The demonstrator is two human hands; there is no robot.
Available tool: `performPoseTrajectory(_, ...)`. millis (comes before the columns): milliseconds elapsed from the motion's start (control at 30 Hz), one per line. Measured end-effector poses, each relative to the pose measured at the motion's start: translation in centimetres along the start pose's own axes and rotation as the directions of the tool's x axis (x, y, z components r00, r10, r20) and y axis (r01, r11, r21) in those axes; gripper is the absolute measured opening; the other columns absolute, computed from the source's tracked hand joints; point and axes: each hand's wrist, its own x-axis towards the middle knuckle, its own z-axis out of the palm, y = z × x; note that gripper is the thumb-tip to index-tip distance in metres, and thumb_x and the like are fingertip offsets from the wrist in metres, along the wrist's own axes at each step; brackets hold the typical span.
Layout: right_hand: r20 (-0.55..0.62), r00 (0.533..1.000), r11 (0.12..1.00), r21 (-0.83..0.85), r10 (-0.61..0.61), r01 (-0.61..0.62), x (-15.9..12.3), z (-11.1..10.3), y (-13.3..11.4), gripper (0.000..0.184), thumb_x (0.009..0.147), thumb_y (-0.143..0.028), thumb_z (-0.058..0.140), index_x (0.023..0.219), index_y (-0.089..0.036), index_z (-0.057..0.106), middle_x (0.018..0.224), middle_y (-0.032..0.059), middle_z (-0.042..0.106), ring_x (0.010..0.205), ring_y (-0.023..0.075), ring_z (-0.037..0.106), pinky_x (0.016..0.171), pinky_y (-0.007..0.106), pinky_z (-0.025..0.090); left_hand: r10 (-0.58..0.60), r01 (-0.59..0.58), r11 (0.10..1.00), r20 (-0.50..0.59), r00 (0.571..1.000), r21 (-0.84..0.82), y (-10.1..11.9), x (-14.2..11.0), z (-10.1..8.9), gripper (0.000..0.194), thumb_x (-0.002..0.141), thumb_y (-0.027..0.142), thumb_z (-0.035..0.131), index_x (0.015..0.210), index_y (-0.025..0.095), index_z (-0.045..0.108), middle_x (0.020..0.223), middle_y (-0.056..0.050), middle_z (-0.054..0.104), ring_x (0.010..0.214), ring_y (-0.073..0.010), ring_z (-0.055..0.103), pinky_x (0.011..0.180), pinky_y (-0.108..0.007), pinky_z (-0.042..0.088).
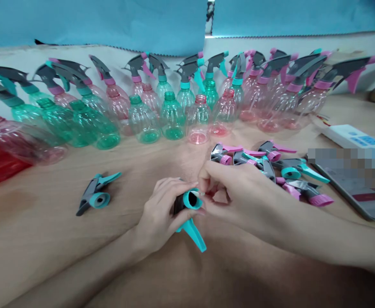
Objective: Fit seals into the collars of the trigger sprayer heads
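Note:
My left hand (pixel 162 209) is wrapped round a grey and teal trigger sprayer head (pixel 192 235), its round collar facing me and its teal lever pointing down. Close against the collar's right side, my right hand (pixel 226 188) is closed in a pinch. What those fingertips hold, if anything, is too small to make out. Another teal sprayer head (pixel 99 199) lies on the table to the left of my hands. Beyond my right hand is a loose pile of grey sprayer heads (pixel 312 192) with pink or teal parts.
Rows of green and pink clear bottles (pixel 173 115) stand along the back, many with sprayers fitted. At left, a pink bottle (pixel 23 137) leans by a red bag (pixel 1 158). A phone (pixel 351 184) and a white box (pixel 351 134) lie at right.

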Motion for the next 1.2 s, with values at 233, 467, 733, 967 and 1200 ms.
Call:
performPoseTrajectory(233, 0.196, 0.981, 0.893, 0.442, 0.000, -0.088, 1.1, -2.2, 0.7, 0.011, 0.080, -0.014, 0.056, 0.081, -0.020, 0.047, 0.079, -0.0027, 0.063, 0.070, 0.0098, 0.061, 0.061, 0.021, 0.047, -0.082, 0.081, 0.995, 0.001, 0.997, -0.059, -0.1, -0.1, 0.1, 0.035, 0.081, 0.041, 0.065, 0.107, 0.022, 0.052, 0.090, -0.005, 0.065, 0.087, -0.0215, 0.061, 0.075, -0.038, 0.049)
performPoseTrajectory(467, 0.247, 0.969, 0.939, 0.337, -0.026, -0.061, 1.7, -1.4, 1.4, 0.006, 0.082, -0.016, 0.057, 0.088, -0.018, 0.056, 0.084, -0.0003, 0.069, 0.074, 0.0101, 0.064, 0.063, 0.021, 0.048, -0.043, 0.042, 0.996, -0.022, 0.999, -0.074, 0.3, 0.1, 0.0, 0.035, 0.079, 0.046, 0.064, 0.102, 0.022, 0.053, 0.090, -0.005, 0.065, 0.084, -0.0200, 0.062, 0.073, -0.036, 0.051)
performPoseTrajectory(733, 0.124, 0.981, 0.983, 0.132, -0.147, 0.131, 1.6, -1.4, 1.4, 0.007, 0.080, -0.016, 0.063, 0.083, -0.020, 0.068, 0.072, -0.0051, 0.067, 0.062, 0.0060, 0.056, 0.055, 0.017, 0.039, -0.042, 0.041, 0.996, -0.011, 0.999, -0.085, 0.3, 0.2, 0.0, 0.036, 0.077, 0.044, 0.066, 0.100, 0.020, 0.053, 0.087, -0.005, 0.065, 0.079, -0.0195, 0.062, 0.071, -0.036, 0.051)
performPoseTrajectory(967, 0.162, 0.981, 0.986, 0.143, -0.105, 0.082, 1.4, -2.3, 1.1, 0.011, 0.080, -0.012, 0.060, 0.082, -0.020, 0.067, 0.077, -0.0032, 0.068, 0.065, 0.0078, 0.056, 0.059, 0.020, 0.040, -0.066, 0.065, 0.995, -0.003, 0.998, -0.077, 0.6, 0.1, -0.1, 0.035, 0.079, 0.046, 0.064, 0.101, 0.020, 0.054, 0.089, -0.005, 0.066, 0.081, -0.0196, 0.064, 0.072, -0.035, 0.052)
performPoseTrajectory(1200, 0.164, 0.976, 0.990, 0.037, -0.144, 0.140, 1.1, -0.8, 1.5, 0.012, 0.080, -0.014, 0.055, 0.088, -0.021, 0.063, 0.061, -0.0058, 0.056, 0.053, 0.0078, 0.048, 0.047, 0.021, 0.029, -0.063, 0.064, 0.994, 0.014, 0.998, -0.084, 0.4, 0.1, -0.1, 0.035, 0.078, 0.044, 0.067, 0.099, 0.019, 0.054, 0.088, -0.006, 0.066, 0.081, -0.0198, 0.063, 0.072, -0.036, 0.052)
